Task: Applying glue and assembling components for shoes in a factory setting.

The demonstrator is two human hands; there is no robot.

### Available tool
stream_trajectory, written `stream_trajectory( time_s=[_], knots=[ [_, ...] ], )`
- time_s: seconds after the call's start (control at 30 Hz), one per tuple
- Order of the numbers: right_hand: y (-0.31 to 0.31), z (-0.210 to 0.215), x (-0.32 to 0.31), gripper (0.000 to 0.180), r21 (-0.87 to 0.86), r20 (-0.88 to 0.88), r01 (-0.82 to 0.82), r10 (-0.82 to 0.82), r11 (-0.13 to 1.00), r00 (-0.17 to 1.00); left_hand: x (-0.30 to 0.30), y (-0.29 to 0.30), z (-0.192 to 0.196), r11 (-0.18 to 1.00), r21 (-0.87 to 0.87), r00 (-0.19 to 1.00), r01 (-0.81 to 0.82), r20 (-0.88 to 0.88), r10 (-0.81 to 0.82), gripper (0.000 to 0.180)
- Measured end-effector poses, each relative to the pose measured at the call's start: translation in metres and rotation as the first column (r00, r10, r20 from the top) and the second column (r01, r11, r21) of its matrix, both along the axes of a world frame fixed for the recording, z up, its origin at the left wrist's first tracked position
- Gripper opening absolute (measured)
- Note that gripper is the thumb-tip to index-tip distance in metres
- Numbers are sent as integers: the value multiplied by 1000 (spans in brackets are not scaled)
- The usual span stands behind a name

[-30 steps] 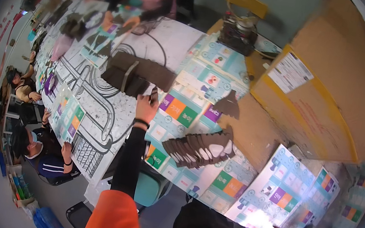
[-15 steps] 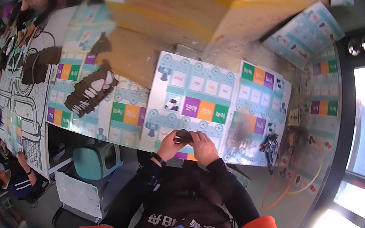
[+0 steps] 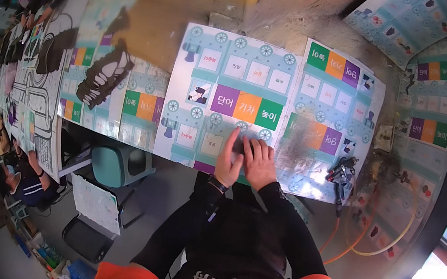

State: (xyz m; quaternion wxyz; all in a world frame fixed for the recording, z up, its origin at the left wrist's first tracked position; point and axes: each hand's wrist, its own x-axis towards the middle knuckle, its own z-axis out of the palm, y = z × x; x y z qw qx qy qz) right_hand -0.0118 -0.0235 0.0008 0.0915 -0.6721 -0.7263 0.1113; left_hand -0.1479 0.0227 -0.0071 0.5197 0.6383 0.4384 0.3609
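Two bare hands meet at the near edge of a printed board sheet in the head view: the left hand lies flat with its fingers stretched up the sheet, and the right hand sits just beside it, touching it, fingers bent down onto the same spot. Both hands press on the sheet rather than close around anything; a small dark shape shows between them, too blurred to name. That sheet is pale teal with a train drawing, rows of wheels, small white squares and a middle band of purple, orange and green blocks, and it lies flat on the worktable, straight ahead of the person. A second sheet of the same kind overlaps its right edge, slightly tilted. More such sheets run off to the left, some carrying dark brown cut-out shapes. Right of the hands a black tool rests at the table edge with an orange hose looping below it. Under the table stands a teal chair. Other people sit along the far left.
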Motion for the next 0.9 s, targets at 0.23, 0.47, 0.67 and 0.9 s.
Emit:
stream_trajectory(
  time_s=[0.23, 0.47, 0.67, 0.9],
  knots=[
    [-5, -6, -5, 65, 41, -40, 52, -50, 998, 998, 12, -7, 0, 984, -128, 950, -127, 270, 158, 67],
    [-16, -23, 4, 64, 59, -441, 210, -163, 976, 882, 15, -14, -11, 999, -13, 990, -46, 131, 47, 72],
    [-14, -9, 9, 53, 91, -497, 221, -148, 971, 855, 17, -18, -11, 999, 51, 998, -4, 58, 1, 79],
    [-2, -7, 7, 52, 62, -552, 131, -76, 989, 830, 10, -14, -9, 995, 93, 999, -46, -25, 49, 82]
  ],
)
